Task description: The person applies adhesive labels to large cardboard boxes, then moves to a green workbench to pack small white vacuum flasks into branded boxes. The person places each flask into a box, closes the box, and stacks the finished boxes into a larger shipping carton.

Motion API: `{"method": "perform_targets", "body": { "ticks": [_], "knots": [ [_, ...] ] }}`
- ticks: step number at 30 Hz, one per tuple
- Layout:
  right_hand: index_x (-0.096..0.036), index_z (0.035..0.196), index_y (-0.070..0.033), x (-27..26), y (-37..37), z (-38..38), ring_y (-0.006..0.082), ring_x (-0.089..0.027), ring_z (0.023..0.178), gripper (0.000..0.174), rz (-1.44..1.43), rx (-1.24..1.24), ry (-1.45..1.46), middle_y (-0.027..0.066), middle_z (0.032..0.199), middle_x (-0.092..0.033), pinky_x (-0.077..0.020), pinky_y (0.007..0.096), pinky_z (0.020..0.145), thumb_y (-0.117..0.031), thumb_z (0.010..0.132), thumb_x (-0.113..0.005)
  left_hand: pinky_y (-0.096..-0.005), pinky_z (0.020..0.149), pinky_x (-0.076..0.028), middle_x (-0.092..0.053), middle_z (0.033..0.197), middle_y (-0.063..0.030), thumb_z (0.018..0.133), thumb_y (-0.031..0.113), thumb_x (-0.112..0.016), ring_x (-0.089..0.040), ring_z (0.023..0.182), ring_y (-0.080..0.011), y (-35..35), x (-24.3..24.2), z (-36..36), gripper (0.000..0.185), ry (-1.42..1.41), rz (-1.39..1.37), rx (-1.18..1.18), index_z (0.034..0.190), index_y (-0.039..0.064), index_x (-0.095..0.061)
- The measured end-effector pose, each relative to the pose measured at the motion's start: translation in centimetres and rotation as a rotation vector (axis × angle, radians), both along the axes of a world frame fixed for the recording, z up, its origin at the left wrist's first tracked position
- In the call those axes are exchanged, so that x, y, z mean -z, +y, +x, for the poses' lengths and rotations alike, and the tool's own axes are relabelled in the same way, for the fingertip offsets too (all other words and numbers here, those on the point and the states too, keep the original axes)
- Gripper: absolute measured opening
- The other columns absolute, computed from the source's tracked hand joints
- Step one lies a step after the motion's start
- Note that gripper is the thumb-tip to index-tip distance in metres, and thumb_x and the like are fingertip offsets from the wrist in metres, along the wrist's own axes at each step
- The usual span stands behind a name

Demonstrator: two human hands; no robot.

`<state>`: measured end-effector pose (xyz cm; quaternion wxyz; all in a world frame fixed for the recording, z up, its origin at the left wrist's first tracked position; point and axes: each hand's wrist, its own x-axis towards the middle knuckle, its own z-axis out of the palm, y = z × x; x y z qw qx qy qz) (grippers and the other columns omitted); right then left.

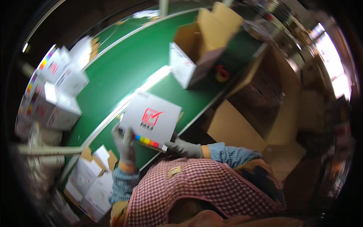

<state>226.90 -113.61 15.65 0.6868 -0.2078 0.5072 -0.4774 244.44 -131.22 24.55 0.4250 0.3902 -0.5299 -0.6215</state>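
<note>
A white printed cardboard box (151, 119) with a red check-mark square and a strip of coloured blocks is held between my two gloved hands. My left hand (124, 144), in a grey glove, grips its left side near the lower corner. At the lower right corner, my right hand (184, 147) grips the box, its fingertips partly hidden by it. Below the box lies the green tabletop (113, 82).
An open carton (181, 66) stands at the table's far side, near a roll of tape (222, 75). White boxes (54, 105) are stacked at left. Opened white boxes (93, 184) lie at lower left. A large open brown carton (235, 124) stands at right, with boxes inside.
</note>
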Motion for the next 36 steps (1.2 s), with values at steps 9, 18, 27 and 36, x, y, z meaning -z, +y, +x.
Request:
{"method": "perform_targets", "body": {
  "ticks": [9, 18, 27, 36],
  "knots": [
    [-0.011, 0.164, -0.018, -10.1, 9.7, -7.0, 0.0251, -0.037, 0.144, 0.092, -0.224, 0.431, -0.196, 0.0121, 0.156, -0.040, -0.0342, 0.0404, 0.119, -0.022, 0.096, -0.072, -0.0343, 0.104, -0.045, -0.049, 0.133, -0.0062, 0.084, -0.003, -0.072, -0.052, 0.119, -0.0161, 13.0, -2.8, -4.1, 0.065, -0.022, -0.294, 0.246, 0.141, 0.007, -0.043],
    [-0.041, 0.149, -0.002, -13.9, 33.8, -19.4, 0.0255, -0.058, 0.123, 0.066, -0.447, 0.953, 0.069, 0.0132, 0.138, -0.058, -0.0486, 0.0407, 0.105, -0.021, 0.093, -0.071, -0.0399, 0.107, -0.044, -0.044, 0.141, -0.0173, 0.082, 0.013, -0.082, -0.052, 0.127, -0.0277, 22.8, -8.4, -22.1, 0.079, 0.147, -0.379, 1.268, 0.146, -0.004, -0.039],
    [-0.050, 0.145, -0.004, -6.4, 37.9, -37.2, 0.0219, -0.068, 0.108, 0.053, -0.249, 1.521, 0.231, 0.0089, 0.127, -0.064, -0.0611, 0.0362, 0.080, -0.024, 0.099, -0.067, -0.0427, 0.116, -0.037, -0.051, 0.146, -0.0175, 0.083, 0.007, -0.072, -0.048, 0.137, -0.0299, 25.2, -3.8, -31.7, 0.067, -0.147, -0.217, 1.475, 0.146, -0.002, -0.047],
    [-0.056, 0.142, -0.013, 12.0, 22.0, -51.5, 0.0201, -0.066, 0.091, 0.053, -0.038, 1.841, -0.044, 0.0059, 0.119, -0.067, -0.0514, 0.0351, 0.063, -0.023, 0.092, -0.073, -0.0414, 0.118, -0.033, -0.047, 0.149, -0.0165, 0.095, 0.017, -0.071, -0.044, 0.140, -0.0281, 23.0, 4.3, -23.9, 0.068, -0.299, 0.442, 1.151, 0.151, -0.002, -0.038]
  ]
}}
